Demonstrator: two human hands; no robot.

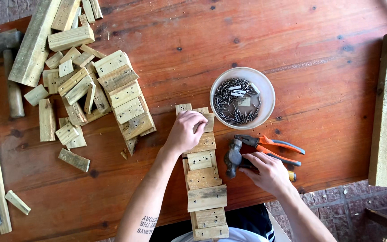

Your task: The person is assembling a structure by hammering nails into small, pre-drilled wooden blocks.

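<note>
Planks of reddish wood make up the table [319, 54], and almost everything in view is carried on it. A long timber batten [385, 107] is laid along the right side, and a thicker beam [33, 45] is set at the upper left beside a mallet [6, 58]. A loose heap of offcut blocks [90, 94] is spread across the left half.

Nearer the person, a row of short wooden blocks nailed to a strip [204, 179] is run from the table edge away from the body, so its long axis is pointed straight ahead. The left hand [185, 132] is curled over the far end of that row, fingers bent and pressed down on the topmost blocks (whether a nail is pinched under the fingertips cannot be told).

A shallow white bowl of nails [242, 98] is placed just beyond and to the right of the row. Below it, orange-handled pliers [272, 148] are laid just beside a hammer [234, 157], whose head is pointed toward the row. The right hand [267, 172] is closed loosely around the hammer's handle, low on the table, and is by far the nearer hand to it; the row is found just to its left.
</note>
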